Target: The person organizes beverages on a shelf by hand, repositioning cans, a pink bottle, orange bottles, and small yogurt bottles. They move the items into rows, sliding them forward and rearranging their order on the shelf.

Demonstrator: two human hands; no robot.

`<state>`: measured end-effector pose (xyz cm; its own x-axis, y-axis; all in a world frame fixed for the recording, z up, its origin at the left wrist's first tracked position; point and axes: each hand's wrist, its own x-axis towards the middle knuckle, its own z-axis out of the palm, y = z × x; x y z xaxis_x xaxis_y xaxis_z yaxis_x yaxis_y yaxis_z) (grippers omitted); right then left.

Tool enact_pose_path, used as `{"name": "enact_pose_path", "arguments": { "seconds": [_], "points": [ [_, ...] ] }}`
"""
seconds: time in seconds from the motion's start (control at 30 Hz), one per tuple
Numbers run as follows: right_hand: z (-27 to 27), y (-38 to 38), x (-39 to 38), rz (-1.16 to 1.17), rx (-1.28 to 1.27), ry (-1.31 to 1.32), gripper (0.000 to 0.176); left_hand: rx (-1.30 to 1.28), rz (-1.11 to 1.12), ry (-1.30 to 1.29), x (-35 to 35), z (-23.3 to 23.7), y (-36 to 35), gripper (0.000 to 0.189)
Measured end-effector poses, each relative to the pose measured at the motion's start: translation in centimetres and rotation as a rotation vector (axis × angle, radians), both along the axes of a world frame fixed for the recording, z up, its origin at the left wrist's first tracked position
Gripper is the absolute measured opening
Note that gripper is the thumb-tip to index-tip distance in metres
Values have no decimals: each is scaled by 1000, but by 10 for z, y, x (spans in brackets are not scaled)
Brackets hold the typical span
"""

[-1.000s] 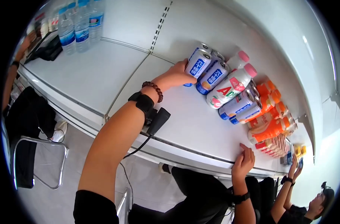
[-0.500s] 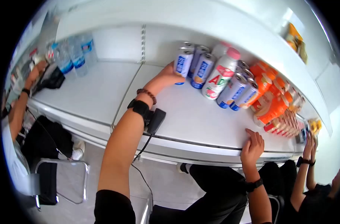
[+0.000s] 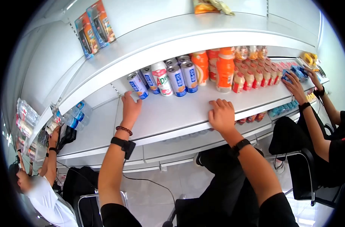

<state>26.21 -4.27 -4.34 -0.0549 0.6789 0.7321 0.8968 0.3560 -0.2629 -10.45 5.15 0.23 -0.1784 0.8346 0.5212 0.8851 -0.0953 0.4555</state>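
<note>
My left hand (image 3: 131, 108) is just in front of the leftmost purple-and-blue drink can (image 3: 137, 86), its fingers apart and holding nothing. That can stands at the left end of a group of similar cans, with a white bottle with a pink cap (image 3: 162, 78) among them. To the right of the bottle stand more cans (image 3: 176, 81), and then orange drink bottles (image 3: 225, 72). My right hand (image 3: 222, 115) rests with fingers spread on the front part of the white shelf (image 3: 168, 113), holding nothing.
Rows of small red-capped bottles (image 3: 257, 77) stand at the right, where another person's hands (image 3: 295, 89) touch blue packs. Water bottles (image 3: 72, 119) and a second person are at the left. An upper shelf (image 3: 161, 32) overhangs the cans.
My left hand has let go of the leftmost can and drawn back toward the shelf front. My right hand lies farther onto the shelf. The view has turned to the right.
</note>
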Motion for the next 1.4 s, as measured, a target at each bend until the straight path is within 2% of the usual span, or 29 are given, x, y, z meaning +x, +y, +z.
{"name": "enact_pose_path", "arguments": {
  "seconds": [0.1, 0.2, 0.27, 0.37, 0.47, 0.5, 0.6, 0.7, 0.77, 0.9, 1.0, 1.13, 1.23, 1.33, 1.37, 1.4],
  "points": [
    [-3, 2, 1, 6, 23, 11, 24, -93, -209, 203, 41, 73, -20, 41],
    [-3, 2, 1, 9, -10, 26, 22, 223, -326, 508, 56, 97, 7, 35],
    [-3, 4, 1, 12, 22, 35, 16, 118, -326, 639, 52, 96, 37, 36],
    [-4, 3, 1, 11, 40, 52, 13, 66, -290, 557, 64, 100, 39, 25],
    [-5, 2, 3, 11, 23, 51, 19, 90, -331, 532, 58, 94, 47, 26],
    [-6, 2, 3, 8, 33, 44, 18, 146, -315, 591, 58, 95, 42, 27],
    [-6, 3, 2, 19, 38, 56, 15, 95, -225, 656, 56, 101, 34, 24],
    [-7, 4, 2, 14, 53, 60, 16, -12, -190, 619, 53, 103, 40, 20],
    [-7, 5, 3, 10, 37, 56, 16, 4, -187, 623, 50, 103, 47, 18],
    [-7, 4, 3, 14, 5, 52, 16, -17, -132, 670, 59, 102, 47, 23],
    [-7, 4, 2, 19, 13, 54, 17, 47, -57, 797, 71, 103, 40, 30],
    [-4, 2, 4, 25, 51, 54, 18, 122, -124, 793, 55, 91, 57, 38],
    [-5, 1, 2, 26, 35, 55, 17, 80, -108, 752, 68, 96, 42, 30],
    [-6, 1, 2, 40, 23, 74, 17, 108, -26, 440, 98, 111, 19, 31],
    [-6, 0, 2, 32, 31, 78, 17, 251, -130, 395, 94, 109, 16, 24],
    [-7, 0, 2, 26, 41, 79, 16, 255, -175, 181, 101, 106, 2, 26]
  ]
}}
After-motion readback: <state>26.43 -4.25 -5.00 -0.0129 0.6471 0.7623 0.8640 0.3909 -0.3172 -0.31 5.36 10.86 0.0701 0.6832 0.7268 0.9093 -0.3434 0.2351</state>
